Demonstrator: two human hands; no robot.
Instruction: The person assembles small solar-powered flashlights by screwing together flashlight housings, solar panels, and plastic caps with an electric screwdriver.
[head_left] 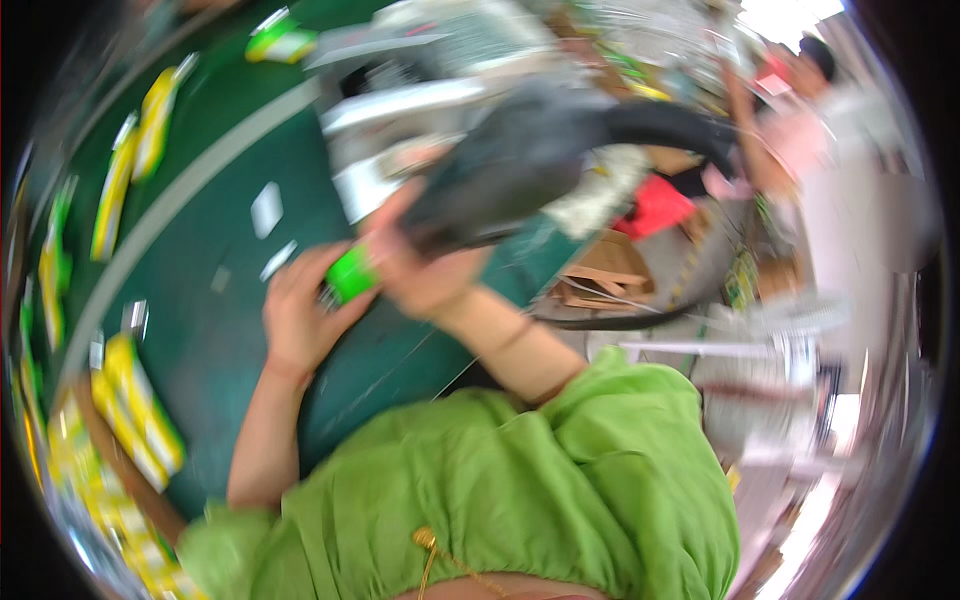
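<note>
Green table (215, 345), pale stripe (187, 192) curving from left side toward far edge. Blurred grey-white unit (405, 108) at far right corner. Off right edge: brown carton (610, 262), red item (657, 206) just beyond, unidentifiable. Farther out, co-worker (797, 130) in pink.

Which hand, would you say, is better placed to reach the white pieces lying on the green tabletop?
Probably the left hand: it is nearer the white pieces, though its fingers are around a green item. The right hand is farther off, partly hidden by a dark, blurred tool.
</note>
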